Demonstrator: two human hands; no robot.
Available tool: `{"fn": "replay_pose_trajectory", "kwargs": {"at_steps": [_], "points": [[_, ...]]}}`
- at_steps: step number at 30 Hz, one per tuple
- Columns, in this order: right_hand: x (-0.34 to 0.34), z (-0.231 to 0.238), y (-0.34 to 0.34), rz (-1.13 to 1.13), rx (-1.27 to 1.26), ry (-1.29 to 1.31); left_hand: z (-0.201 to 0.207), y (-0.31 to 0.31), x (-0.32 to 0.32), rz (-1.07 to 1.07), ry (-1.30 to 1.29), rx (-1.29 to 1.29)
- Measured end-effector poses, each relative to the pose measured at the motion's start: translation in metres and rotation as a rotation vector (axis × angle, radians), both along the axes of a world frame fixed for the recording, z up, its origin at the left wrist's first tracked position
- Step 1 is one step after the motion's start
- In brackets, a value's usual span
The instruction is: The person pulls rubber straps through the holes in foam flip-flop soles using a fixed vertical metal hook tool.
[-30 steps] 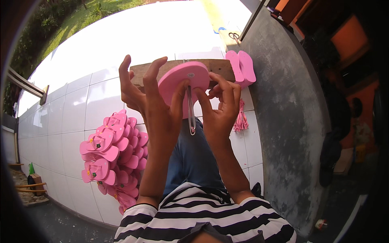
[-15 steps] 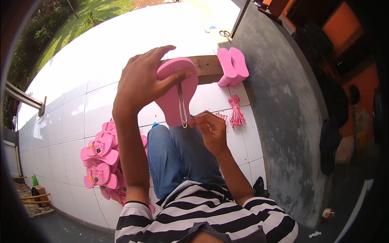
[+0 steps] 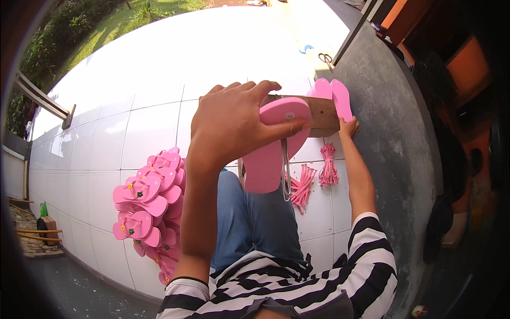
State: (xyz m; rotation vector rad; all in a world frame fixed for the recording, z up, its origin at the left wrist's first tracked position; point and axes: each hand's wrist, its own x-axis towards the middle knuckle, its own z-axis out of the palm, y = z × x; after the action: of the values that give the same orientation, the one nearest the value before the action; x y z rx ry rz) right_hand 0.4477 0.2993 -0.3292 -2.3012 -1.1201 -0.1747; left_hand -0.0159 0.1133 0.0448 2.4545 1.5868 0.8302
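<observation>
My left hand (image 3: 228,122) grips a pink flip-flop sole (image 3: 264,167), its thumb lying across the upper face. A thin looped metal wire tool (image 3: 286,170) hangs down along the sole from below the thumb. To the right, my right hand (image 3: 348,126) has its fingers at the lower end of another pink sole (image 3: 341,101), which leans at the far right beside a stack of more soles (image 3: 321,87). The fingertips there are partly hidden. Behind the held sole is a wooden plank (image 3: 324,114).
A heap of finished pink flip-flops (image 3: 141,189) with small flowers lies on the white tiles at left. A tied bundle of pink straps (image 3: 329,166) and a loose pile of straps (image 3: 303,189) lie at right. Scissors (image 3: 325,58) rest farther back, near the grey wall (image 3: 388,159).
My right hand has left the lower end of the held sole and reached out to the soles at far right. My left hand still holds its sole; the whole view has shifted.
</observation>
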Motion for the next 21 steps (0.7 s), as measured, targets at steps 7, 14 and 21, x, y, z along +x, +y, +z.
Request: {"fn": "replay_pose_trajectory", "kwargs": {"at_steps": [7,14,21], "points": [[0.012,-0.002,0.020,0.044,-0.265,0.117,0.002,-0.002,0.004,-0.005,0.005,-0.025],[0.006,0.024,0.007,-0.082,-0.012,0.423,0.003,-0.002,0.005,0.045,0.015,-0.052],[-0.106,0.109,-0.160,0.420,0.475,2.164,-0.003,-0.005,-0.001,0.022,-0.087,0.090]]}}
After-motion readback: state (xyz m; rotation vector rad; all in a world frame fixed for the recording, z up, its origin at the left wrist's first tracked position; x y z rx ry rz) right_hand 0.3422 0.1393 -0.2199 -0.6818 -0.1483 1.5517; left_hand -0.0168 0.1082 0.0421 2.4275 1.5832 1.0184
